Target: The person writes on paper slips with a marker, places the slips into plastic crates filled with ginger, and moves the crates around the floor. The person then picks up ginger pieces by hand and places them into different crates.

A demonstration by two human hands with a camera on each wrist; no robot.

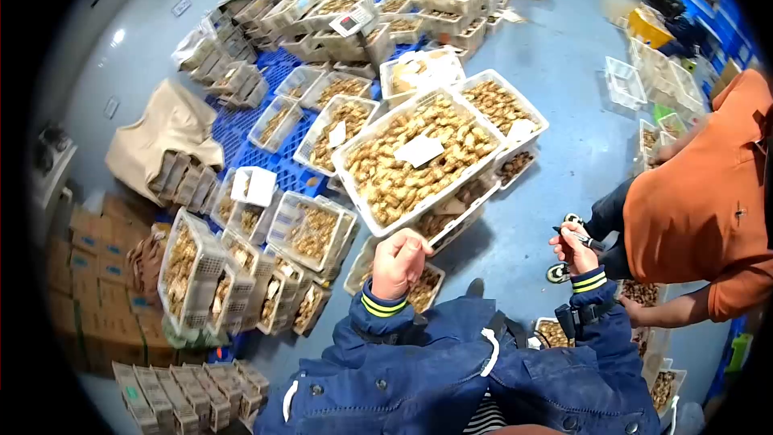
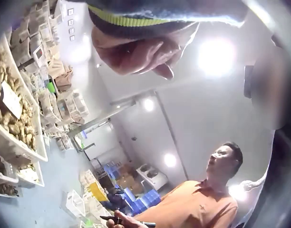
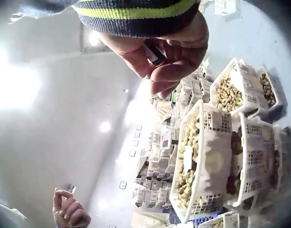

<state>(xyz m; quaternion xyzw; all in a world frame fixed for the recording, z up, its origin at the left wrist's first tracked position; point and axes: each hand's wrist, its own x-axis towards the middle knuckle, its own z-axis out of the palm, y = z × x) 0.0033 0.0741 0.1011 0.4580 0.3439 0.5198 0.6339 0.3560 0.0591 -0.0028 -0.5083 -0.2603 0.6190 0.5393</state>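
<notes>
In the head view my left hand (image 1: pixel 400 262) is raised in front of the jacket, its fingers curled with nothing visible in them. It overlaps the near edge of a white plastic crate (image 1: pixel 378 229) heaped with knobbly tan roots (image 1: pixel 386 185). A blank-looking paper slip (image 1: pixel 419 150) lies on the roots. Farther right, my right hand (image 1: pixel 578 251) grips a black marker pen (image 1: pixel 594 243) that points left, away from the crate. Curled fingers and part of the marker (image 3: pixel 157 54) show in the right wrist view.
At the right stands a person in an orange shirt (image 1: pixel 692 201), one arm reaching low near my right sleeve. More filled crates (image 1: pixel 310 229) are stacked at left and behind on blue pallets (image 1: pixel 278 72). Cardboard boxes (image 1: pixel 105 274) stand far left. Blue floor (image 1: pixel 555 113) runs along the right.
</notes>
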